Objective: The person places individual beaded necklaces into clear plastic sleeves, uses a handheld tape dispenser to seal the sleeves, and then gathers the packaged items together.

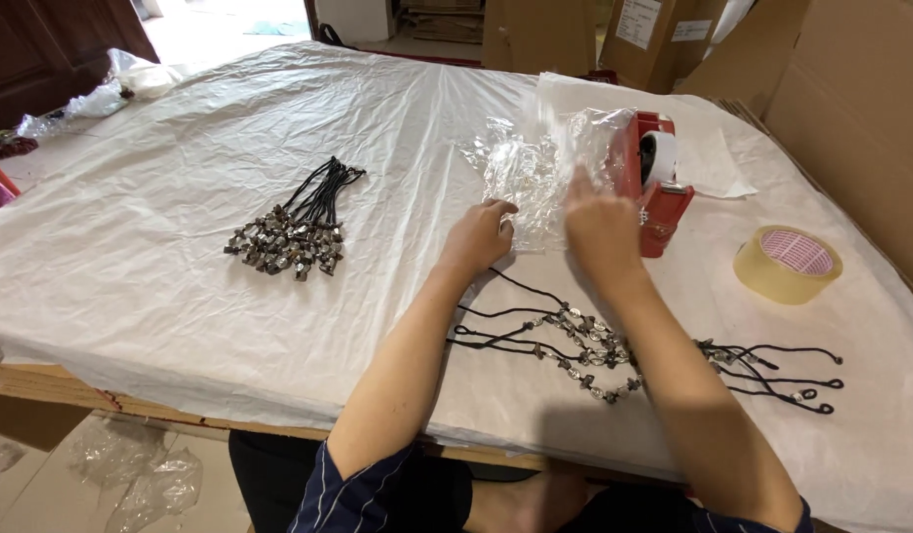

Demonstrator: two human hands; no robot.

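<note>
A: Clear bags (pixel 535 178), crinkled, a loose heap at table centre, toward twelve o'clock from the person. Both hands on the near edge.

B: Grip?

A: Left hand (pixel 476 237) pinches the heap's lower left corner, fingers closed on film. Right hand (pixel 600 227) lies flat on the plastic, fingers together; whether it grips or only presses, I cannot tell.

B: The step, by your reading?

A: Looks like separating one bag from the heap. Judgement only. The next move would call for peeling a single layer free; thin film clings, so a slow pull with the other hand holding the rest down.

B: How does the plastic look?

A: Transparent, glossy, heavily wrinkled, several layers overlapping. Count not readable.

B: Around it?

A: Red tape dispenser (pixel 659 188) at three o'clock, touching the heap's right edge. Tape roll (pixel 787 264) farther out at four, apart. Loose necklaces (pixel 595 345), black cord with dark beads, at six, under the forearms. Bundled necklaces (pixel 294 232) at nine, well apart. White sheet (pixel 180 148) covers the table; cartons (pixel 851 109) stand at one to two o'clock.
</note>
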